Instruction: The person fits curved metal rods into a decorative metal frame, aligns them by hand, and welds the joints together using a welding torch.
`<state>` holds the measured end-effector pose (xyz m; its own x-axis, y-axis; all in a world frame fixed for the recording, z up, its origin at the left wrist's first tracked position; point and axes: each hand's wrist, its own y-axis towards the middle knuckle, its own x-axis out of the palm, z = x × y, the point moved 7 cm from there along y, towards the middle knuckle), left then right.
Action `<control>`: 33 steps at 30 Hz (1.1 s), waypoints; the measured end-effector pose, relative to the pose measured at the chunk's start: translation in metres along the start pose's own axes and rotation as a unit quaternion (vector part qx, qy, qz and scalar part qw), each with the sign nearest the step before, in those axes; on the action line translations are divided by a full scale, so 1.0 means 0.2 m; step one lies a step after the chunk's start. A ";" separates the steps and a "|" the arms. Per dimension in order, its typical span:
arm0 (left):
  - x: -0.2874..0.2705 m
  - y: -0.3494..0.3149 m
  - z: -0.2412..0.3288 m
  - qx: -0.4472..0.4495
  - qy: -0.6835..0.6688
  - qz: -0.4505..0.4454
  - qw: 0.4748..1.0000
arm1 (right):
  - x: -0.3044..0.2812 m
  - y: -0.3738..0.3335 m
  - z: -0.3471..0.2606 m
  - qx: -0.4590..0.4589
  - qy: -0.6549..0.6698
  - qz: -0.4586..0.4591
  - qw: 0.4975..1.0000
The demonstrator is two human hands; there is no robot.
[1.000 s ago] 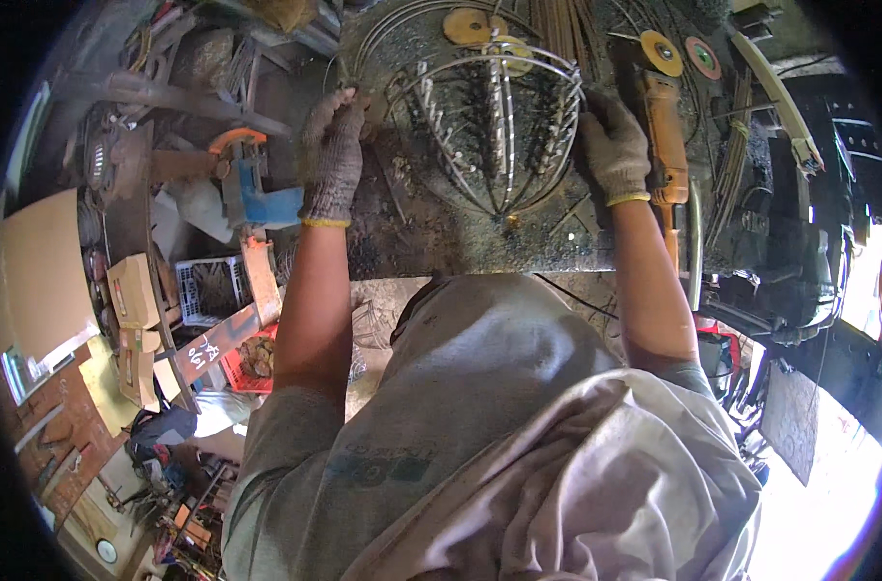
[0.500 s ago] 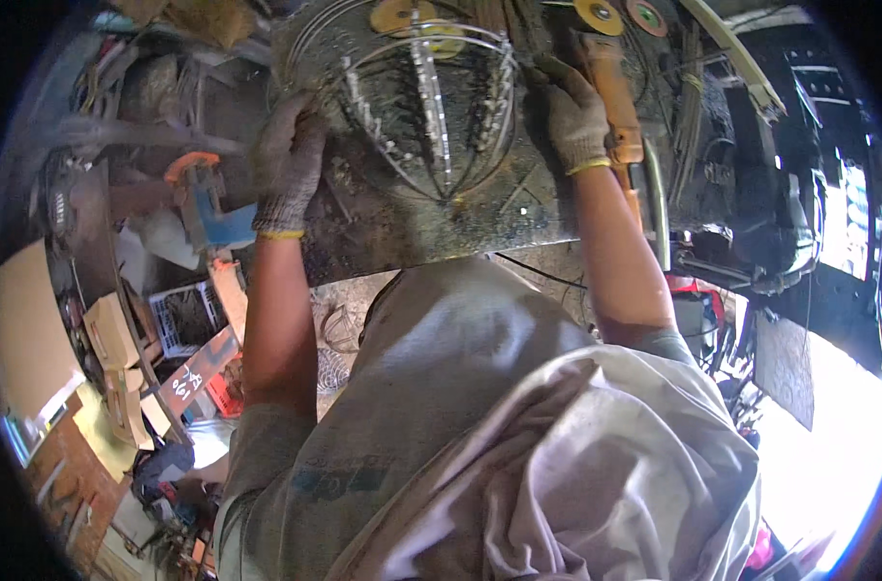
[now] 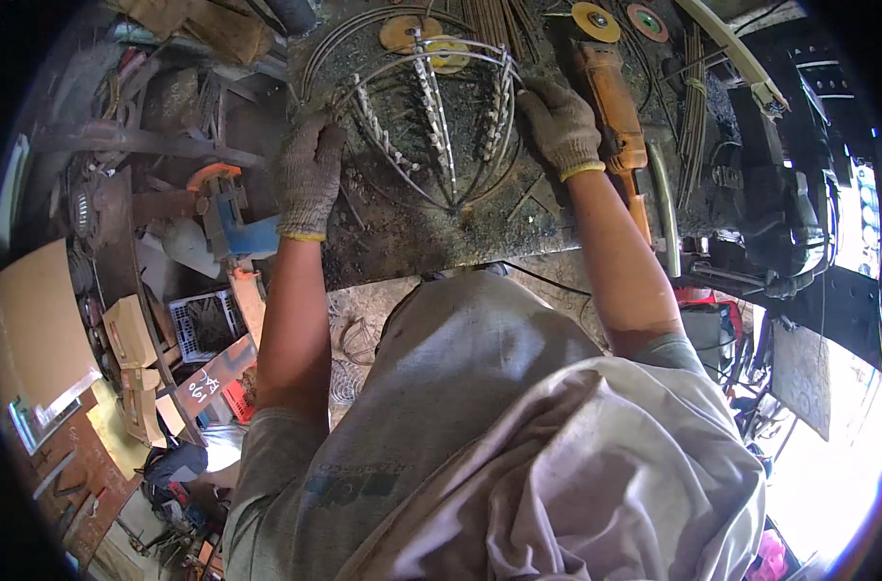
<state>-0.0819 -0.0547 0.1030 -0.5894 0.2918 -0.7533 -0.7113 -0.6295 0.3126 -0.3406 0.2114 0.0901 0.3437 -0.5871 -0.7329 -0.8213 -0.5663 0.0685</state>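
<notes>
A round frame of bent metal rods (image 3: pixel 427 107) rests on the dark, grimy workbench top (image 3: pixel 412 237). Its curved ribs carry rows of small pale, jagged bits and meet at a point on the near side. My left hand (image 3: pixel 312 174), in a knitted grey glove with a yellow cuff, is closed at the frame's left rim. On the opposite side my right hand (image 3: pixel 562 126), gloved alike, has its fingertips curled at the right rim. Part of the fingers of both hands is hidden. Just right of my right hand lies an orange angle grinder (image 3: pixel 615 116).
Grinding discs (image 3: pixel 596 21) lie along the bench's far side, with thin metal rods (image 3: pixel 694 116) bundled at the right. A curved metal tube (image 3: pixel 665 208) lies near the right edge. Left of the bench stand a blue clamp-like tool (image 3: pixel 242 232) and a white plastic crate (image 3: pixel 203 324).
The rod frame's upper ring has tilted, its left side now lower. My left hand sits closer to the frame. The whole view has shifted slightly.
</notes>
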 end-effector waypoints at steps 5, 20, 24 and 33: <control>0.02 0.00 -0.01 -0.018 0.004 0.008 1.000 | -0.01 -0.01 -0.02 0.022 -0.042 0.003 0.999; 0.01 0.01 0.05 0.014 0.055 0.018 0.998 | -0.02 -0.01 -0.05 0.025 -0.058 -0.016 0.998; 0.04 0.01 -0.01 -0.020 0.011 0.000 1.000 | -0.02 0.00 0.01 -0.034 0.072 0.009 0.997; 0.04 0.00 -0.01 -0.026 0.042 0.002 0.999 | -0.09 -0.02 0.06 -0.029 0.315 0.091 0.944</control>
<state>-0.0853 -0.0541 0.0961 -0.5562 0.2294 -0.7987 -0.6872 -0.6674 0.2869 -0.3487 0.2325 0.0944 0.4167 -0.8951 -0.1587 -0.8727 -0.4428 0.2059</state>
